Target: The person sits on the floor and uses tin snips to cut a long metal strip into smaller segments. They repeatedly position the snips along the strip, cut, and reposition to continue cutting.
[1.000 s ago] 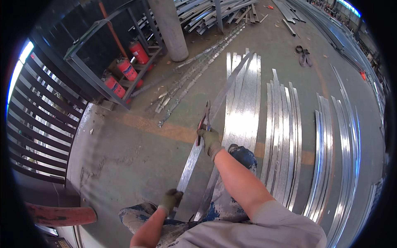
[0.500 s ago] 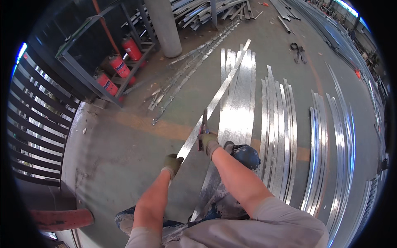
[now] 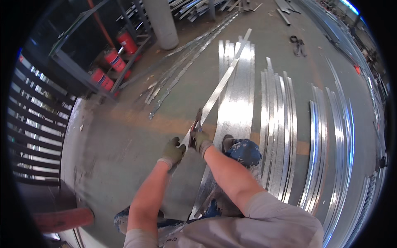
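I stand over a long shiny sheet-metal strip [image 3: 223, 82] that runs from the floor far ahead back to my hands. My right hand [image 3: 202, 142], in a grey-green glove, is shut on dark metal snips [image 3: 197, 122] whose blades sit on the strip. My left hand [image 3: 173, 153], gloved the same way, grips the strip's edge right beside the right hand. A wider piece of the sheet [image 3: 206, 194] hangs down between my forearms toward my legs. My blue paint-spattered shoe [image 3: 244, 151] rests by the sheet.
Rows of bright metal strips [image 3: 277, 124] lie on the floor to the right. Thin scrap strips [image 3: 173, 78] lie ahead left, near a concrete column [image 3: 161, 22]. Red fire extinguishers [image 3: 115, 60] stand in a metal frame at upper left. A dark fence [image 3: 33, 124] lines the left.
My left hand has slid up the strip from near my body to right beside the right hand. The right hand with the snips has stayed almost in place.
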Tool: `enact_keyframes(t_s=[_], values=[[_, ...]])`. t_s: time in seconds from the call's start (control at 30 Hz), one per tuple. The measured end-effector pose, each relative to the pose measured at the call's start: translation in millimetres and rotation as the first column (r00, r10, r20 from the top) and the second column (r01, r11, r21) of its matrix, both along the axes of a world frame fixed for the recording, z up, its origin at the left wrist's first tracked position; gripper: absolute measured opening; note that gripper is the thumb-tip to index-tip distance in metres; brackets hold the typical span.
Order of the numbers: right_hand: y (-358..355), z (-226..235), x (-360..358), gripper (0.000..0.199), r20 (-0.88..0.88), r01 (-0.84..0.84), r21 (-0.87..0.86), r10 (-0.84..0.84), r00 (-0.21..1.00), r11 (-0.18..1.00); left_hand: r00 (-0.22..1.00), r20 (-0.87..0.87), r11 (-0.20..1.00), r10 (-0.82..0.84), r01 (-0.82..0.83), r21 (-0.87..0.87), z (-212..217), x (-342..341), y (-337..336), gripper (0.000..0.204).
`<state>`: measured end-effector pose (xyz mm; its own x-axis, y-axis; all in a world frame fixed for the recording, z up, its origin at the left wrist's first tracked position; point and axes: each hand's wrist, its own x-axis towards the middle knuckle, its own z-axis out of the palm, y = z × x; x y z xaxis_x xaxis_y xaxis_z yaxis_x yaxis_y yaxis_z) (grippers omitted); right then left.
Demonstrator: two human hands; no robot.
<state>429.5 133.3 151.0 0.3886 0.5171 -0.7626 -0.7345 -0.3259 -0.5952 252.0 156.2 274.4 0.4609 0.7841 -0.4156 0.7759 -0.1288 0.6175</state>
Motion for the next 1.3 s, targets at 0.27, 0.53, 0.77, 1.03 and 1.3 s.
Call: enact_keyframes(t_s=[0.27,0.53,0.77,1.03,1.3], values=[[23.9,37.1,-7.9,0.018,-0.099,-0.156,0.412,0.215,0.972,0.897,0.982,0.077,0.852,0.173,-0.188,0.488,167.4,-197.2,-60.6,0.055],[15.4,69.3,-26.6,0.008,-0.352,-0.045,0.574,0.295,0.888,0.818,0.372,0.702,0.156,0.607,-0.922,0.354,154.3,-340.4,-210.7,0.059],[9.8,71.9,-10.2,0.017,-0.311,-0.246,0.570,0.482,0.819,0.784,-0.231,0.736,0.516,0.636,-0.582,-0.629,152.3,-301.3,-241.7,0.082],[2.8,45.0,6.7,0.020,-0.266,-0.262,0.393,0.382,0.885,0.881,0.046,0.587,0.540,0.808,-0.457,-0.707,146.1,-321.9,-212.9,0.053],[-2.2,30.9,3.2,0.017,-0.279,-0.293,0.341,0.394,0.876,0.893,0.217,0.474,0.520,0.853,-0.417,-0.745,140.3,-333.3,-197.4,0.047]])
